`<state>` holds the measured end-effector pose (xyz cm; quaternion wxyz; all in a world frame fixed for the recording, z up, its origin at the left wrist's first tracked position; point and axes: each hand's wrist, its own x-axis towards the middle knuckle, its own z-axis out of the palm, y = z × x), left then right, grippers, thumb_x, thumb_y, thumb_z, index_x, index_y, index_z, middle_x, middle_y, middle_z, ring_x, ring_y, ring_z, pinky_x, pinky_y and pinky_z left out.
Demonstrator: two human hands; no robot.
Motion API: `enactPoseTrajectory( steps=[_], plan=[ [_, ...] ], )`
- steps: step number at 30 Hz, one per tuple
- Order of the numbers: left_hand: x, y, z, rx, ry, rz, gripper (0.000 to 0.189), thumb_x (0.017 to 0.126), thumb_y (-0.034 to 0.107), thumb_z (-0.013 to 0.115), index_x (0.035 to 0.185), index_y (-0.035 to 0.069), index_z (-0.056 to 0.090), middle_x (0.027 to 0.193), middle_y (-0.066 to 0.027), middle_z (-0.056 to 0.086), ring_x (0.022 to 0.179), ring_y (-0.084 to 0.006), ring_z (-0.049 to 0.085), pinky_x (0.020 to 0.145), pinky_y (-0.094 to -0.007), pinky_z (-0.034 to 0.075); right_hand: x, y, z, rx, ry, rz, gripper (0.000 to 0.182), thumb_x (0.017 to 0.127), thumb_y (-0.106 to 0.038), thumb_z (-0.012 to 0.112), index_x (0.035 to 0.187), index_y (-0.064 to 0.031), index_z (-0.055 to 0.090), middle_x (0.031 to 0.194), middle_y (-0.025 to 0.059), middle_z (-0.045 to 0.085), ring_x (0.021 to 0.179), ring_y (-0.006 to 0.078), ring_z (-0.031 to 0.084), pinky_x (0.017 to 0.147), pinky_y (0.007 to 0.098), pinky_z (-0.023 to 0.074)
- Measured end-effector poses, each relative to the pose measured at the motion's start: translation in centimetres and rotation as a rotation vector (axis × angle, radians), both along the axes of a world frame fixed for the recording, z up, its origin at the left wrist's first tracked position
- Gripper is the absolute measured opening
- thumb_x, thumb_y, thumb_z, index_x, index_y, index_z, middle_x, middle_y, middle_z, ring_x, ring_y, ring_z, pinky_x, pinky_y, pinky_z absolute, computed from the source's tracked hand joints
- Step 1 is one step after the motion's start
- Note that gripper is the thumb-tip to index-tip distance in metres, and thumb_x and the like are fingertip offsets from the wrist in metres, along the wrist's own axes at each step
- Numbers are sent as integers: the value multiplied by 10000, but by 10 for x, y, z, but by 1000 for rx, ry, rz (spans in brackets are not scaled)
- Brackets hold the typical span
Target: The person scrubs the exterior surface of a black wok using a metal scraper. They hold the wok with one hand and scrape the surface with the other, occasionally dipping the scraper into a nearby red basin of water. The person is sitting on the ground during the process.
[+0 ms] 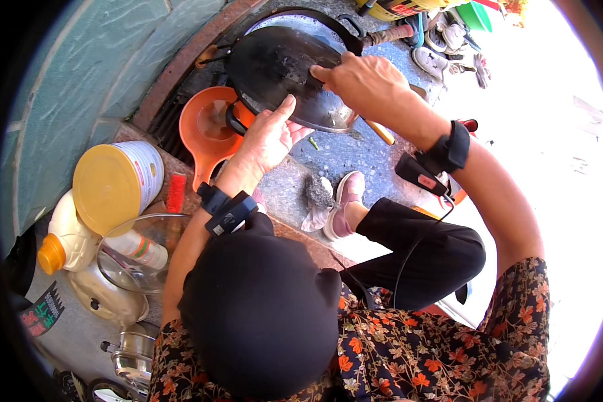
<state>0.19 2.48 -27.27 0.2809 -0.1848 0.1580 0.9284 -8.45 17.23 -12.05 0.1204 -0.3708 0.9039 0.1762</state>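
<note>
A blackened metal pan point(276, 70), tilted with its sooty underside up, lies over a larger wok point(301, 19) of sudsy water. My left hand point(269, 135) grips the pan's near rim, thumb on the underside and fingers beneath. Fingers bent, my right hand point(362, 75) presses on the pan's underside; whether it holds a scrubber is hidden. A wrapped handle point(389, 36) sticks out from the wok to the right. Left of my left hand is an orange dipper point(191, 128) with a little water in it.
A tiled wall point(80, 75) and a drain grate point(168, 123) border the left. Nearby are a yellow-lidded tub point(108, 188), a glass lid point(140, 281), a white jug point(75, 236) and metal pots point(135, 346). Shoes point(432, 60) lie upper right. Steel wool point(319, 191) rests beside my foot.
</note>
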Motion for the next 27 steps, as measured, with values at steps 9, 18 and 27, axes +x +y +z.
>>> enactPoseTrajectory(
  steps=[9,18,27],
  plan=[
    [-2,-1,-3,24,-19,-11,286,969,274,636,1194,99,615,1230,-79,641,1161,-220,609,1015,-417,501,-30,-32,-19,-76,38,27,296,941,-248,584,1225,-214,656,742,134,671,695,323,698,557,422,531],
    [-1,1,5,-13,9,40,348,956,280,658,1218,61,590,1244,-84,637,1163,-241,615,1018,-420,497,34,28,-1,-12,3,-162,325,944,-218,573,1267,-209,614,926,190,626,741,329,698,591,408,547],
    [-3,3,5,8,71,11,353,972,274,630,1258,74,574,1280,-93,622,1186,-238,605,1028,-425,493,45,35,-11,-130,13,-262,376,947,-306,589,1280,-133,576,940,205,625,776,357,698,627,437,554]
  ],
)
